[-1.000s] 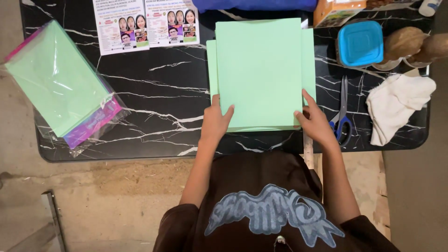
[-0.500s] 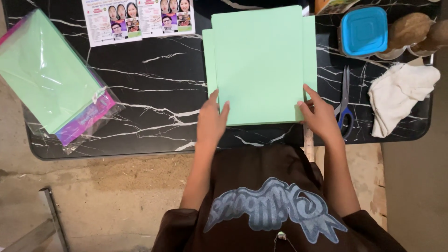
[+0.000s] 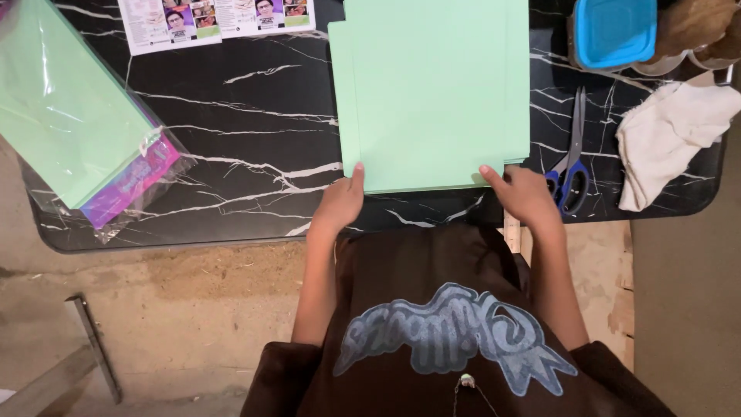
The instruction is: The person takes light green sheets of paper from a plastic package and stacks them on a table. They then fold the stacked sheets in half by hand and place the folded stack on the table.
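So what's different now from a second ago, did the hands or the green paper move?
Both hands slid toward the near edge of the green paper stack. The left hand and right hand now touch only its bottom edge with their fingertips, no longer lying flat on it. The scissors, white cloth and blue box stayed put.

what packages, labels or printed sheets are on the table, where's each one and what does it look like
Clear plastic pack of pale green paper: far left of the table, rectangular, lying at an angle, with a pink and purple label strip at its lower end.
White printed leaflet: top edge, left of the green sheets, rectangular, with small colour photos.
Blue-lidded plastic box: top right, squarish, no label visible.
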